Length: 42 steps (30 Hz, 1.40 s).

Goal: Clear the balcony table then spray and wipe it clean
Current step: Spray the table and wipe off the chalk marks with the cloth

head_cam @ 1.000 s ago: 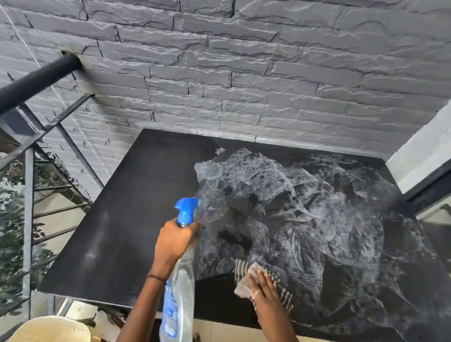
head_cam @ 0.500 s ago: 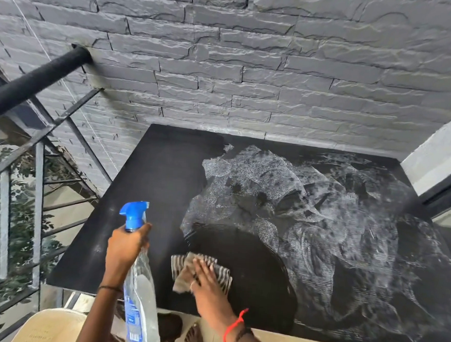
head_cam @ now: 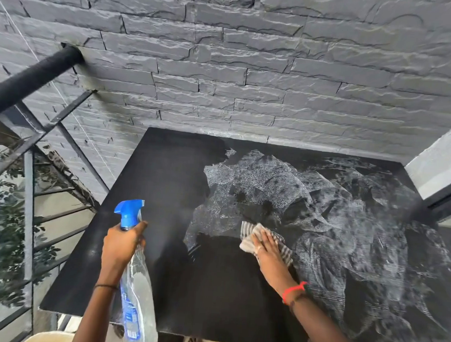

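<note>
Black table (head_cam: 167, 183), striped cloth (head_cam: 247, 230), blue-capped clear bottle (head_cam: 136, 296).

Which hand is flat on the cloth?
The right hand, red thread at its wrist, presses the striped cloth flat on the table; the left hand grips the spray bottle instead.

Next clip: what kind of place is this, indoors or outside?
Most likely a home balcony, outdoors. A black metal railing runs into a grey stone-clad wall, tree foliage shows beyond the bars, and a black table stands against the wall.
</note>
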Each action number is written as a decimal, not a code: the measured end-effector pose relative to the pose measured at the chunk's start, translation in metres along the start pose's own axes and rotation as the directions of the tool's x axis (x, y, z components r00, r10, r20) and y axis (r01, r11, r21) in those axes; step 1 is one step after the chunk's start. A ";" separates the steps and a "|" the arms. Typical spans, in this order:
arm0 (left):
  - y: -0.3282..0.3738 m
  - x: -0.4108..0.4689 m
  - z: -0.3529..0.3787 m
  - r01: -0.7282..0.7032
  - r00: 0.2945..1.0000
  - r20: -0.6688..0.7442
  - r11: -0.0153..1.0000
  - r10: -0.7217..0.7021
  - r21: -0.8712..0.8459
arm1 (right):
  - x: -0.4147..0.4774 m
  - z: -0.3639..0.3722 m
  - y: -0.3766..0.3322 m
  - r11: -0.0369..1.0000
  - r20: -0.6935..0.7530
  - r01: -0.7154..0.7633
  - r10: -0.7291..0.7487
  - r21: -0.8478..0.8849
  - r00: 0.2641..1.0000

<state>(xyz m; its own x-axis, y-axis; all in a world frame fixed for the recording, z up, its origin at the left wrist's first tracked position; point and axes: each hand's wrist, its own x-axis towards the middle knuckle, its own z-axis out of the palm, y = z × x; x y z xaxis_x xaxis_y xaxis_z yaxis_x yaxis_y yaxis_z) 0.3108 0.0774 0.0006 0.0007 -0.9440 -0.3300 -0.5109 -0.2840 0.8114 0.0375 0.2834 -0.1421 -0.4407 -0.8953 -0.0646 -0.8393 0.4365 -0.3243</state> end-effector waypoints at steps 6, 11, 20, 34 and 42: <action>0.007 0.014 0.006 0.001 1.000 0.019 1.000 -0.001 0.014 | 0.064 0.021 -0.098 0.992 0.094 0.126 -0.128 0.030 0.987; 0.023 0.028 0.013 -0.013 0.999 0.034 1.000 0.012 0.018 | 0.016 0.051 -0.147 0.926 0.124 0.376 -0.376 0.026 0.918; 0.039 0.048 0.036 -0.035 0.995 0.091 0.999 0.035 -0.002 | -0.034 0.031 -0.053 0.968 0.174 0.253 -0.249 0.001 0.953; 0.049 0.075 0.034 -0.035 0.993 0.115 0.999 0.032 0.026 | 0.135 0.024 -0.124 0.979 0.056 0.199 -0.201 0.032 0.978; 0.063 0.089 0.047 -0.074 0.986 0.152 0.997 0.072 0.012 | 0.029 0.035 -0.089 0.967 0.093 0.254 -0.255 0.029 0.962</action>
<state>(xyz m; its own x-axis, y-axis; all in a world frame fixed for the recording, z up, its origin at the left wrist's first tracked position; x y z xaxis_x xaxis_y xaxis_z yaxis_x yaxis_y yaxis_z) 0.2383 -0.0168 -0.0009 -0.1666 -0.9255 -0.3402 -0.5194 -0.2109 0.8281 0.1101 0.2154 -0.1482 -0.1800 -0.9813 -0.0675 -0.9140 0.1923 -0.3573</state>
